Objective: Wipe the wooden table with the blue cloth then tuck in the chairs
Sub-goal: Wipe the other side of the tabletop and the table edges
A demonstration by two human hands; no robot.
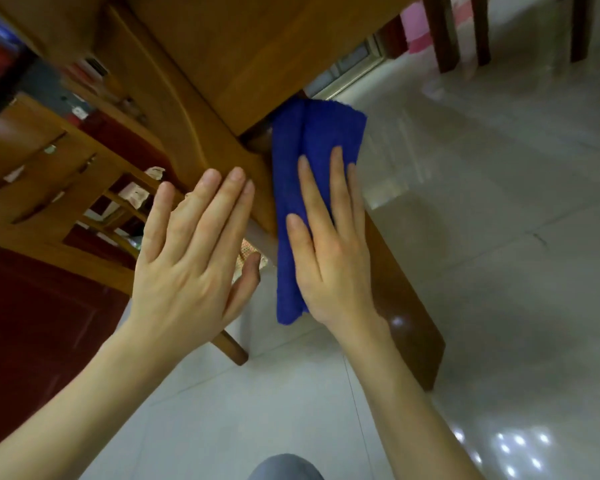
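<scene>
Flat-fingered, the right hand is pressing the blue cloth against what looks like a leg of the wooden table. The leg is running from the frame's centre toward the lower right. None of its fingers are curling round the cloth, which is only pinned there, folded lengthwise and hanging just below the tabletop's corner. The left hand is spreading open with straight fingers, its tips lying on or just over a rail of the chair in the left of the frame; contact is unclear. The pale tiled floor is filling the right side.

Since the cloth is being held by pressure alone, easing off mid-stroke could let it slide down the leg and drop onto the floor. The chair is crowding the leg, so a wide stroke could knock into it.
</scene>
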